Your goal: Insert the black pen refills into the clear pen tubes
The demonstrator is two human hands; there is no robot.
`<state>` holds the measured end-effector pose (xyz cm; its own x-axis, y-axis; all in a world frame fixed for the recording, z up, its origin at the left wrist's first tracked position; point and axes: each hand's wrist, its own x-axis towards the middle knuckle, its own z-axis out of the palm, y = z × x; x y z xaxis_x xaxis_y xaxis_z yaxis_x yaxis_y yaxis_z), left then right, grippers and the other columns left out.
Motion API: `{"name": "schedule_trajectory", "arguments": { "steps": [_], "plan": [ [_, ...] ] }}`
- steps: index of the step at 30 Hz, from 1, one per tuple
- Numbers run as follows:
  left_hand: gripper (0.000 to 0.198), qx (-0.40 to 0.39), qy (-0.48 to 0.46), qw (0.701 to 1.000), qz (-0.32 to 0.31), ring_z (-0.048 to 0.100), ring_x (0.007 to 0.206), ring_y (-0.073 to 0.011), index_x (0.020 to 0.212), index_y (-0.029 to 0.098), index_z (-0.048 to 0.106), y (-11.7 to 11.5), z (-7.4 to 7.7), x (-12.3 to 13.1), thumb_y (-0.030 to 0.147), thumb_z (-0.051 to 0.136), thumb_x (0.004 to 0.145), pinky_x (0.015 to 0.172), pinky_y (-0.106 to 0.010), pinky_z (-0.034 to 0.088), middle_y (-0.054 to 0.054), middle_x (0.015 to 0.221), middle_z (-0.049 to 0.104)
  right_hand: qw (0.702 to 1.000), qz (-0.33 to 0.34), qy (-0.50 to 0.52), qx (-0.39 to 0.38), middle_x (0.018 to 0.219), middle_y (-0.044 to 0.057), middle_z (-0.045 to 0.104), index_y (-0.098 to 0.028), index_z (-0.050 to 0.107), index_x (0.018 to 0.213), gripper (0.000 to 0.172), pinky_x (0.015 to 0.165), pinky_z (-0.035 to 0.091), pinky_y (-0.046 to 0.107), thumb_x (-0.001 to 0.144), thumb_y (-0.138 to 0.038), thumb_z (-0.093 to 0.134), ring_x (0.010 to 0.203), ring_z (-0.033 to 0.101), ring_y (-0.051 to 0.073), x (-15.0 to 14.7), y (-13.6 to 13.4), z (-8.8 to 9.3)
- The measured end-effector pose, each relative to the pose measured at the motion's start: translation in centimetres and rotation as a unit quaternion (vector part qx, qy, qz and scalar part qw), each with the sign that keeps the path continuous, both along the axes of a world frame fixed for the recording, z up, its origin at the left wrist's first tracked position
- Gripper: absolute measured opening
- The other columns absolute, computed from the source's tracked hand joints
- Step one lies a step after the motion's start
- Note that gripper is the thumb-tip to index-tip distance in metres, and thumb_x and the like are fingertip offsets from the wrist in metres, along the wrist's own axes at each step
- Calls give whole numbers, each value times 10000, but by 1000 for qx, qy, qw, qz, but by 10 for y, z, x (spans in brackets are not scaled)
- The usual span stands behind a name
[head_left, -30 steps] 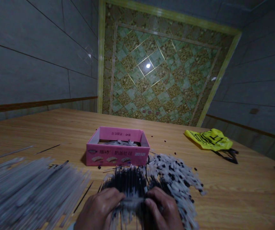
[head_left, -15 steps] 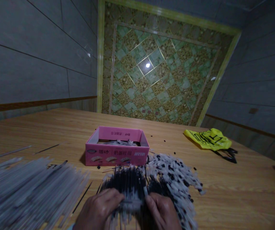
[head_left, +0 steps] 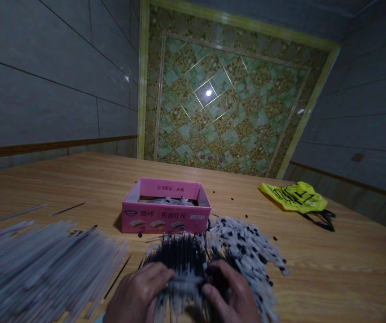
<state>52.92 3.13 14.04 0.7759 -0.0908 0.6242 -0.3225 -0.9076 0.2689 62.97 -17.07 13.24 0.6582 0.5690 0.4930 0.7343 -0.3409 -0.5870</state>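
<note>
My left hand (head_left: 139, 289) is closed, its fingertips pinching a thin, blurred translucent tube that lies crosswise toward my right hand. My right hand (head_left: 231, 291) has thumb and forefinger parted around the far end of that tube; whether they touch it is unclear. Beneath and beyond both hands lies a bundle of thin black-and-clear sticks (head_left: 183, 251). To the right spreads a heap of short white pieces (head_left: 247, 244) mixed with small black bits. Long translucent tubes (head_left: 51, 273) lie in a pile left of my left hand.
A pink cardboard box (head_left: 166, 220) with pale pieces inside stands just beyond the bundle. Farther right lie a yellow plastic bag (head_left: 294, 197) and a black strap-like thing (head_left: 319, 220). A few loose sticks and black bits are scattered on the wooden table (head_left: 331, 278).
My right thumb and forefinger have spread apart from a closed pinch. A short white piece that stood upright at the right fingertips no longer shows there. My left hand stays in place.
</note>
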Motion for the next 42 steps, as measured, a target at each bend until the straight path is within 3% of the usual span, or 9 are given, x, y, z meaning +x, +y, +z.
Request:
{"name": "schedule_trajectory", "arguments": {
  "steps": [6, 11, 15, 20, 24, 29, 33, 38, 42],
  "plan": [
    [426, -5, -12, 1000, 1, 631, 696, -159, 911, 235, 646, 1, -4, 0, -16, 436, 638, 613, -235, 528, -26, 744, 664, 998, 12, -10, -56, 579, 6, 534, -195, 509, 616, 363, 513, 367, 212, 908, -344, 355, 551, 537, 140, -1, 1, 1],
    [409, 1, -6, 1000, 1, 626, 681, -154, 908, 236, 643, 0, -3, 1, -11, 435, 658, 602, -223, 522, -24, 732, 660, 999, 10, -28, -21, 741, 30, 613, -200, 559, 824, 205, 601, 410, 206, 858, -373, 454, 689, 586, 167, -2, 0, 2],
    [436, 10, -2, 1000, 5, 626, 696, -160, 917, 238, 640, 0, -3, 1, -26, 433, 640, 612, -235, 524, -22, 744, 660, 997, 7, -36, -73, 538, 4, 525, -195, 490, 585, 395, 479, 342, 204, 911, -354, 332, 507, 526, 133, -1, 1, 0],
    [447, 15, -4, 1000, 10, 630, 709, -165, 933, 231, 636, 1, -6, 0, -26, 433, 629, 611, -242, 525, -31, 773, 668, 999, 32, -27, -25, 731, 27, 596, -186, 549, 845, 202, 580, 396, 203, 844, -371, 467, 661, 575, 157, -2, 2, 3],
    [435, 16, 4, 1000, 6, 628, 691, -164, 916, 230, 637, 2, -5, 0, -25, 432, 629, 588, -235, 520, -28, 745, 660, 998, 27, -33, -51, 577, 7, 522, -196, 494, 627, 334, 499, 353, 202, 898, -334, 355, 543, 530, 137, -3, 2, 4],
    [435, 10, 11, 1000, 7, 627, 705, -167, 917, 229, 634, 2, -4, 1, -27, 433, 629, 603, -242, 519, -30, 754, 663, 999, 33, -12, -24, 747, 28, 590, -189, 540, 853, 182, 601, 402, 205, 862, -341, 439, 692, 576, 157, -3, 0, 3],
    [419, 6, 15, 1000, 2, 625, 699, -170, 907, 228, 634, 3, -4, 1, -18, 438, 631, 602, -244, 516, -28, 744, 663, 998, 18, -22, -52, 590, 1, 524, -196, 499, 640, 323, 519, 367, 201, 899, -338, 368, 563, 538, 133, -1, -1, 0],
    [436, -3, 12, 1000, -1, 624, 695, -177, 915, 236, 638, 3, -7, 2, -22, 440, 625, 602, -246, 511, -32, 750, 668, 999, 42, -28, -4, 732, 14, 583, -203, 538, 831, 174, 601, 403, 202, 867, -333, 428, 682, 571, 147, 0, 2, 2],
    [449, -12, 24, 1000, -7, 622, 700, -181, 910, 244, 645, 3, -8, 3, -32, 446, 617, 612, -251, 509, -33, 748, 670, 998, 53, -28, -15, 681, 12, 563, -195, 536, 765, 218, 579, 383, 207, 871, -329, 401, 650, 562, 145, -1, 3, 6]
  ]
}}
